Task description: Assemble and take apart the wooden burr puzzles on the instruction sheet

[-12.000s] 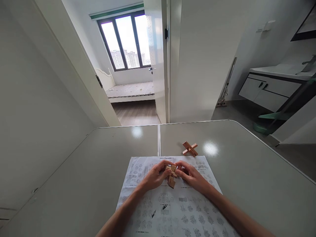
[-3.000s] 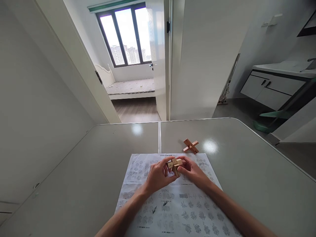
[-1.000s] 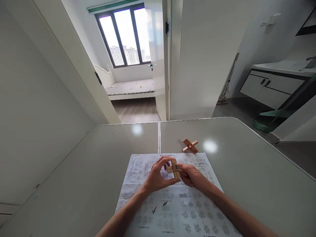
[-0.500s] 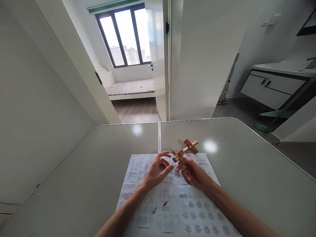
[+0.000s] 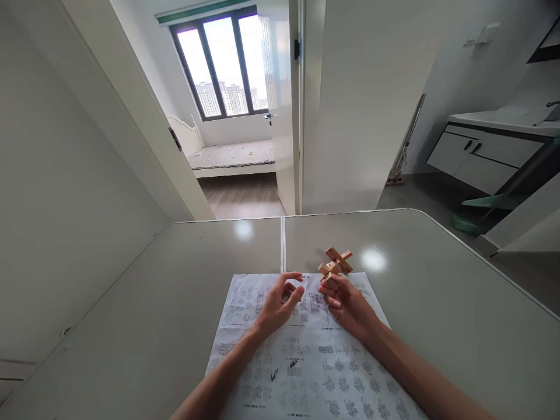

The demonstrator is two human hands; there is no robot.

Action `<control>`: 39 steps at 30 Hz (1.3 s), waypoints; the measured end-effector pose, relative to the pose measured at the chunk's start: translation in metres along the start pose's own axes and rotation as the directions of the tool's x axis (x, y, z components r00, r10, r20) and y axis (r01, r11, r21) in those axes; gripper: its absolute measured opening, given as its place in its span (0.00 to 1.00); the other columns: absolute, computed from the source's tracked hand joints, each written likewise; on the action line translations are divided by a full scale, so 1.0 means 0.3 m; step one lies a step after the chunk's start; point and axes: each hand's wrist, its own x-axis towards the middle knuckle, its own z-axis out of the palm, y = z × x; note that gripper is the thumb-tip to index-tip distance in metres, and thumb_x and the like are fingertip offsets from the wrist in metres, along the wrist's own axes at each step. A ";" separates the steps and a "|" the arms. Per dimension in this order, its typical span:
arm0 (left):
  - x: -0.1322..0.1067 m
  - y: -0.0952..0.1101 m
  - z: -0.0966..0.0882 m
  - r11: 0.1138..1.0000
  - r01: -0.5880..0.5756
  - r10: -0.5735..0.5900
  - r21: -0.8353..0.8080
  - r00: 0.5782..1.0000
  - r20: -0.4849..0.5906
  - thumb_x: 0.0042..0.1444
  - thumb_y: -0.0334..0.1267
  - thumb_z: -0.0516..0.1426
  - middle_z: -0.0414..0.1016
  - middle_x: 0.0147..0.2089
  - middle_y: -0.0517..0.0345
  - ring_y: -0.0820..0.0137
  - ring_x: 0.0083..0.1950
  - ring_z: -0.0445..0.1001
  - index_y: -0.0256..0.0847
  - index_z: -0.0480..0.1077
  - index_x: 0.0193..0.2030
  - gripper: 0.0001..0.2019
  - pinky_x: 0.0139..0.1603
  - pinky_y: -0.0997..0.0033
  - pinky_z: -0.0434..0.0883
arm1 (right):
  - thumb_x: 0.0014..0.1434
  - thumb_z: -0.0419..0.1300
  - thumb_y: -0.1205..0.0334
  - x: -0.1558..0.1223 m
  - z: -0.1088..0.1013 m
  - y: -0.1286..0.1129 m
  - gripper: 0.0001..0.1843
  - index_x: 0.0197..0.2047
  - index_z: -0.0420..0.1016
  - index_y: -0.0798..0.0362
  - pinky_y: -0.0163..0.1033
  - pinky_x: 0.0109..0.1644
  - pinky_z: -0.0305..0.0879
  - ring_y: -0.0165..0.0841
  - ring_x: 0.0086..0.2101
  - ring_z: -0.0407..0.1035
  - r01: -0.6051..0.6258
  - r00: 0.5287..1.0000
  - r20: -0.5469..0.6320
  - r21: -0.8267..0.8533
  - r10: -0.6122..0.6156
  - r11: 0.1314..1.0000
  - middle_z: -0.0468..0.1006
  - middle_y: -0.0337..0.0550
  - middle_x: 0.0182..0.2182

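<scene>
My right hand (image 5: 345, 303) pinches a small wooden interlocking puzzle (image 5: 327, 270) at its fingertips and holds it just in front of a second wooden cross-shaped puzzle (image 5: 340, 258) that lies on the grey table (image 5: 153, 303). My left hand (image 5: 280, 303) hovers over a printed instruction sheet (image 5: 306, 361). Its fingers are loosely curled and apart, with nothing in them. The two hands are a short gap apart.
The sheet covers the table's near middle. A seam (image 5: 282, 245) runs down the table's centre. Beyond the table are a white wall corner, an open doorway to a room with a window (image 5: 223, 70), and a vanity cabinet (image 5: 481, 157) at the right.
My left hand has let go of the puzzle and drawn back. My right hand has carried the puzzle forward and to the right, close to the cross-shaped puzzle on the table.
</scene>
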 end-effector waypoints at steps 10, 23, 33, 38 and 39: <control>0.003 0.007 0.001 0.999 -0.008 0.008 0.043 1.000 -0.005 0.67 0.55 0.55 0.70 0.29 0.61 0.71 0.32 0.69 0.40 0.71 0.55 0.21 0.35 0.72 0.67 | 0.62 0.66 0.52 0.015 -0.022 0.008 0.13 0.35 0.79 0.54 0.28 0.20 0.62 0.23 0.19 0.63 -0.019 1.000 0.013 -0.044 0.020 0.999 0.81 0.43 0.30; 0.007 0.016 0.002 0.997 -0.010 0.010 0.077 1.000 0.003 0.68 0.55 0.54 0.71 0.29 0.61 0.71 0.31 0.69 0.40 0.73 0.52 0.21 0.34 0.73 0.66 | 0.64 0.65 0.53 0.017 -0.024 0.005 0.13 0.36 0.79 0.56 0.27 0.21 0.64 0.24 0.20 0.65 -0.067 0.997 0.036 -0.001 0.067 0.998 0.81 0.43 0.30; 0.012 -0.006 0.008 0.996 -0.028 0.028 0.083 1.000 0.000 0.69 0.55 0.53 0.71 0.30 0.60 0.71 0.31 0.69 0.40 0.74 0.50 0.21 0.34 0.73 0.68 | 0.64 0.64 0.52 0.029 -0.040 0.012 0.13 0.35 0.79 0.53 0.29 0.21 0.64 0.24 0.20 0.64 -0.059 0.998 0.011 -0.021 0.059 0.998 0.79 0.40 0.29; 0.012 -0.012 0.008 0.994 -0.030 0.031 0.107 1.000 -0.005 0.69 0.55 0.52 0.70 0.29 0.61 0.72 0.30 0.69 0.39 0.74 0.50 0.21 0.33 0.73 0.67 | 0.63 0.66 0.51 0.033 -0.046 0.012 0.13 0.35 0.79 0.52 0.28 0.20 0.64 0.24 0.20 0.64 -0.050 0.999 0.008 -0.006 0.050 0.999 0.79 0.40 0.28; 0.012 -0.012 0.008 0.994 -0.033 0.034 0.108 0.999 -0.007 0.69 0.55 0.52 0.70 0.28 0.61 0.72 0.30 0.69 0.39 0.74 0.50 0.21 0.33 0.74 0.67 | 0.64 0.66 0.51 0.033 -0.044 0.012 0.13 0.35 0.79 0.53 0.27 0.20 0.64 0.23 0.20 0.63 -0.054 0.999 0.006 0.006 0.054 0.999 0.79 0.40 0.28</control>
